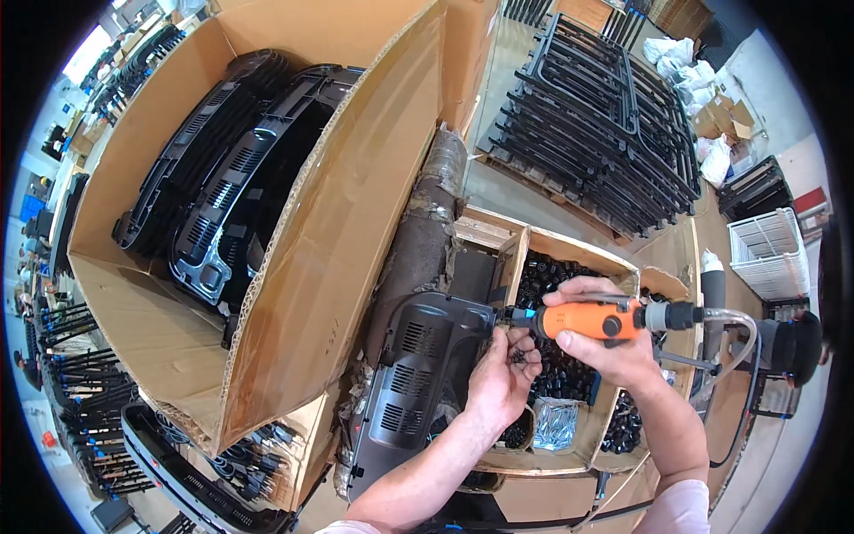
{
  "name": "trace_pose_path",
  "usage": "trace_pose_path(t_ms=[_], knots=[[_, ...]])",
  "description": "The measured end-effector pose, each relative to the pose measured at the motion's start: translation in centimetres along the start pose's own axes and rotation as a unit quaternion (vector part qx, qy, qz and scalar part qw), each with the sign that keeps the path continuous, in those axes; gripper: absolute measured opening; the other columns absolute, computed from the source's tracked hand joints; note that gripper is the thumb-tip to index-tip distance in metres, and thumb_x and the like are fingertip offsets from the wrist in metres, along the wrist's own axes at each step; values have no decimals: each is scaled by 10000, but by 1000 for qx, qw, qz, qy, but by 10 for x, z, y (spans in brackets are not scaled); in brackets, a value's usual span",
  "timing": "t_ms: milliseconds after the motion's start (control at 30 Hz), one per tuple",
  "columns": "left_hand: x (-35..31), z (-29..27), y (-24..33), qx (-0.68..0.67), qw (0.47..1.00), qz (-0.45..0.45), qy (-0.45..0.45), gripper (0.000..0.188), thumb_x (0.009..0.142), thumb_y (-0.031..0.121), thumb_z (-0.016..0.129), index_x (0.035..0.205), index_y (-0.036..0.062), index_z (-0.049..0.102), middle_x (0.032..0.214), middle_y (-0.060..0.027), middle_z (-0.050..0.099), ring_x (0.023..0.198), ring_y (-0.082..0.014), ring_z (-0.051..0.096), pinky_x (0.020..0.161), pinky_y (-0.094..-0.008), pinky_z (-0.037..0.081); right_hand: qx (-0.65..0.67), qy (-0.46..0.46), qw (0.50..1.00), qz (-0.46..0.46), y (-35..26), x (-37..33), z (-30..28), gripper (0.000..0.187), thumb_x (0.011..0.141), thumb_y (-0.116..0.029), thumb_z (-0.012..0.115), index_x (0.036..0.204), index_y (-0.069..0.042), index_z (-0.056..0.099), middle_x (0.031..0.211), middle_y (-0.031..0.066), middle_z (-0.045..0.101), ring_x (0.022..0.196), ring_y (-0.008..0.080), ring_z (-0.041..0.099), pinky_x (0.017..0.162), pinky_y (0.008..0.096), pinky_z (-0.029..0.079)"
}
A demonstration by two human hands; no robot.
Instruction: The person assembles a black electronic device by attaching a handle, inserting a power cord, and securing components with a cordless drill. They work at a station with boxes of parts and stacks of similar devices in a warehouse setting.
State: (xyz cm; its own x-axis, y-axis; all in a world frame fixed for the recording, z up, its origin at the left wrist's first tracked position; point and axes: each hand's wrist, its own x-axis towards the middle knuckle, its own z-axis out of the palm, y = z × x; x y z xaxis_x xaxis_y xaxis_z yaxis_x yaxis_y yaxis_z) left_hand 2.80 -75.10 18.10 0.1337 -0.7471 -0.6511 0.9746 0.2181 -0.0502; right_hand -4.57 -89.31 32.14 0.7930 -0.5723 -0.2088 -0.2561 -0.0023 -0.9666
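Note:
My right hand (pixel 612 354) is wrapped round an orange power screwdriver (pixel 576 320), held level with its bit pointing left. A hose runs from its rear end. The bit reaches the right end of a black vented plastic cover (pixel 416 369); whether it sits in a screw there is too small to tell. Just below the tip, my left hand (pixel 500 378) is curled palm up around several small dark screws (pixel 519 356), its fingertips close to the cover's corner. The cover lies on a worn, tape-wrapped support (pixel 420 236).
A large cardboard box (pixel 329 240) with black plastic covers (pixel 236 191) stands at left. Wooden bins (pixel 574 458) hold black knobs (pixel 560 378) and a bag of silvery fasteners (pixel 557 424). Black metal frames (pixel 600 125) are stacked on a pallet beyond. A white basket (pixel 767 254) stands far right.

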Motion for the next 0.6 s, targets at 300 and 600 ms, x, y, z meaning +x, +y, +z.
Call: trace_pose_path(t_ms=[300, 600], knots=[[-26, -34, -2, 193, 979, 18, -68, 306, 1171, 293, 490, 1322, 45, 589, 984, -52, 666, 824, -159, 651, 733, -306, 532, -24, -13, 1000, 5, 10, 32, 10, 538, 886, -102, 844, 1365, -15, 615, 1255, 104, 721, 1215, 182, 677, 1094, 360, 539], [-39, -46, 0, 269, 962, 18, -39, 361, 1162, 313, 520, 1325, 19, 652, 861, 23, 595, 749, -94, 546, 681, -250, 453, -105, -88, 991, -10, 1, 51, 21, 462, 865, -114, 831, 1297, -60, 678, 1199, 68, 735, 1095, 143, 697, 982, 335, 577]])
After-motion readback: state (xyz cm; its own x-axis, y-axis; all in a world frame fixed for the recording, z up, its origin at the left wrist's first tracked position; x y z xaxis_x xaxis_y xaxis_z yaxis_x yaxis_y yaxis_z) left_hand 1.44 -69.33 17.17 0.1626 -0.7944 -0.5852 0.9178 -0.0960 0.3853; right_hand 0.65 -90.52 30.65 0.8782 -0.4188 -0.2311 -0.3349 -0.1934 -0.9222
